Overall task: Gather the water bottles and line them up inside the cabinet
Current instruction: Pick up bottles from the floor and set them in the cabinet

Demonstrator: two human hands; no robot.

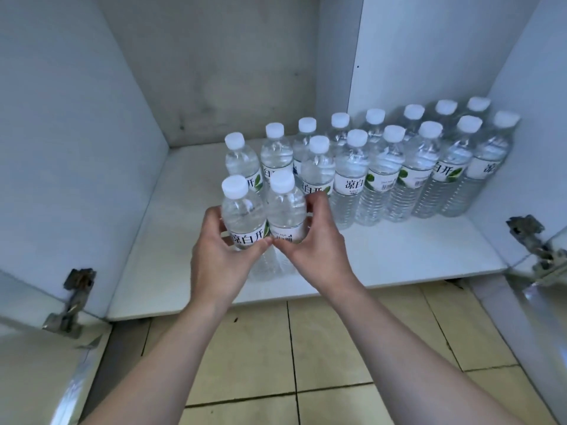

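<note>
Clear bottles [264, 210] — left hand [221, 256], right hand [319, 243] gripping — in cabinet [399, 250].

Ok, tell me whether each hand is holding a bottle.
Yes: the left hand grips one bottle and the right hand grips another.

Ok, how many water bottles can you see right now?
16: eight in the back row, six in the front row, one bottle in the left hand, one in the right hand. More could be hidden.

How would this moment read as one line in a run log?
left hand: grips left bottle | right hand: grips right bottle | both upright, side by side | rows of bottles behind | cabinet shelf
</note>
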